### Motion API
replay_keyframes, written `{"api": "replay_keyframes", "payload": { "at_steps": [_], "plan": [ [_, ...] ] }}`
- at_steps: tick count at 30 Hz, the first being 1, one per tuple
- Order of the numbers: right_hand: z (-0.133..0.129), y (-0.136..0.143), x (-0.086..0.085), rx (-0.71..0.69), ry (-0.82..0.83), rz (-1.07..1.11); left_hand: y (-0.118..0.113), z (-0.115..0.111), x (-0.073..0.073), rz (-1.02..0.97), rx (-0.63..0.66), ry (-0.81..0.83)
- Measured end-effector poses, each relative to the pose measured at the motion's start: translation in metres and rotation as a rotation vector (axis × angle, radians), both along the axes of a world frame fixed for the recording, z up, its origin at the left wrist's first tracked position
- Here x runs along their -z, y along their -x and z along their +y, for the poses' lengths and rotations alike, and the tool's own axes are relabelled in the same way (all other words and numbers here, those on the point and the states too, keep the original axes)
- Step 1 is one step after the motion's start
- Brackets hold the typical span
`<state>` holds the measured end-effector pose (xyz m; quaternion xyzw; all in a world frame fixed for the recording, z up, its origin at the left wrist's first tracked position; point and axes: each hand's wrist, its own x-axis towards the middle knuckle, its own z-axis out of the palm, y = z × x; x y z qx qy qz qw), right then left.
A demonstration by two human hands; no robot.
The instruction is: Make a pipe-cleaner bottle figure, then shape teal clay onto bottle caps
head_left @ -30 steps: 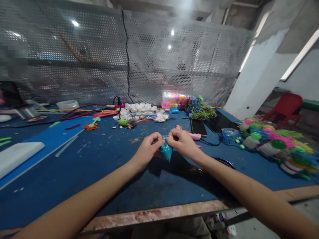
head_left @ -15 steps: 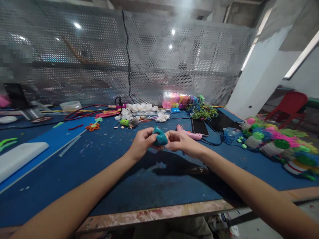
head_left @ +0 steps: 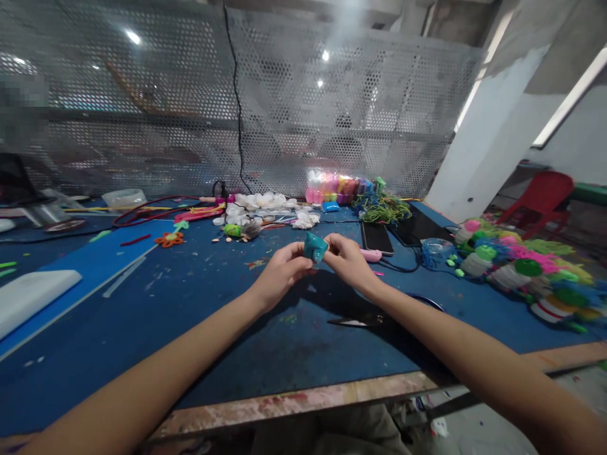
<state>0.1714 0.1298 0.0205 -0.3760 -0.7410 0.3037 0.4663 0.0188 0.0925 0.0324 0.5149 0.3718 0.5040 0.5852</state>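
Both hands close on one small teal packet: the fingers of the left hand (head_left: 284,270) pinch it from the left, those of the right hand (head_left: 348,260) from the right. The packet (head_left: 315,248) sits between the fingertips, lifted above the blue table (head_left: 237,354).

The table's worn front edge (head_left: 303,404) runs well below the grip, crossed by both forearms. Between the forearms, the tabletop just below the grip is open, except at the right, where scissors (head_left: 358,322) lie with a blade pointing left and the handle partly under the right forearm. Open table also lies to the left of the grip, as far as a blue sheet (head_left: 102,253) with a white block (head_left: 38,296) on it.

Just beyond the right hand, a pink glue gun (head_left: 372,255), partly hidden by that hand, and a phone (head_left: 377,239) crowd that side. Farther right stand yarn-topped figures (head_left: 516,275). Straight beyond the grip are white pieces (head_left: 265,202), a bright blue packet (head_left: 331,206), a row of coloured packs (head_left: 332,188) and tangled green yarn (head_left: 386,212), with a perforated screen (head_left: 303,126) behind them.
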Motion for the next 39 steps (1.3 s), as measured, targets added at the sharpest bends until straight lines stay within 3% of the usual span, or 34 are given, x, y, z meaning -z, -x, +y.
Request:
{"api": "replay_keyframes", "payload": {
  "at_steps": [8, 12, 16, 22, 25, 30, 35, 39],
  "plan": [
    [0.005, 0.006, 0.001, 0.081, -0.05, -0.108, -0.009, -0.003, 0.007, 0.029, -0.092, -0.075],
    [0.007, 0.007, 0.003, 0.092, -0.091, -0.142, -0.003, -0.005, 0.003, 0.21, -0.103, -0.172],
    [0.003, 0.008, 0.001, -0.053, -0.016, -0.085, 0.008, -0.003, 0.001, 0.372, -0.146, -0.238],
    [-0.006, 0.002, -0.01, -0.269, 0.106, -0.082, 0.016, 0.008, 0.006, 0.599, -0.366, -0.383],
    [-0.007, 0.0, -0.016, -0.269, 0.013, -0.121, 0.016, 0.015, 0.008, 0.567, -0.414, -0.337],
    [-0.006, -0.002, -0.015, -0.224, -0.182, -0.275, 0.015, 0.022, 0.008, 0.469, -0.326, -0.205],
    [-0.002, -0.002, -0.009, -0.069, -0.124, -0.254, 0.012, 0.012, 0.001, 0.349, -0.124, -0.078],
    [0.001, 0.002, -0.006, 0.054, -0.099, -0.171, 0.005, -0.001, -0.003, 0.195, -0.076, -0.067]
  ]
}}
